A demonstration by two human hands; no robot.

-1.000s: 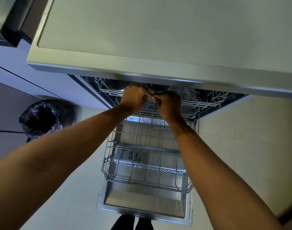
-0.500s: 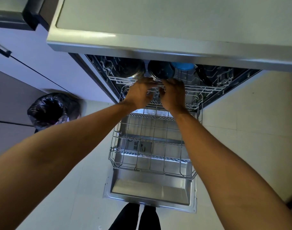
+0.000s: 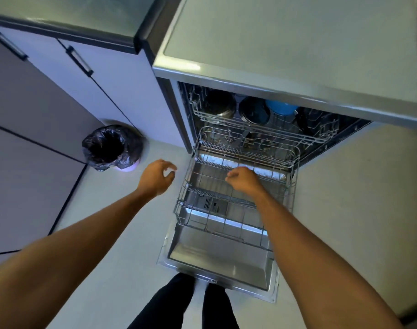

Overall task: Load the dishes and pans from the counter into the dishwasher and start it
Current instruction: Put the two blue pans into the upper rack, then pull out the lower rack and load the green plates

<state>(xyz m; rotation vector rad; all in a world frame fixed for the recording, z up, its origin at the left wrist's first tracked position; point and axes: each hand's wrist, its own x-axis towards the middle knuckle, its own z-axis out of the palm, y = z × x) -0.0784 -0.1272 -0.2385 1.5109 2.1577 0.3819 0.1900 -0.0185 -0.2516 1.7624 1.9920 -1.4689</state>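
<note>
The dishwasher stands open, its steel door [image 3: 217,260] folded down flat. The empty lower wire rack [image 3: 228,210] is pulled out over the door. The upper rack [image 3: 262,129] sits pushed in and holds a steel pot [image 3: 220,103], a dark round pan [image 3: 254,110] and a blue dish [image 3: 282,108]. My left hand [image 3: 155,178] hovers left of the lower rack over the floor, fingers loosely curled, holding nothing. My right hand [image 3: 244,180] hangs above the lower rack, fingers loosely curled, also holding nothing.
A bin lined with a black bag [image 3: 112,147] stands on the floor left of the dishwasher. Pale cabinet doors with dark handles [image 3: 79,61] fill the left. The counter top [image 3: 297,43] juts over the machine. My legs [image 3: 183,305] stand at the door's front edge.
Both hands have let go of the upper rack and drawn back toward me, the left swinging out to the left. The view has pulled back and more of the upper rack's load shows.
</note>
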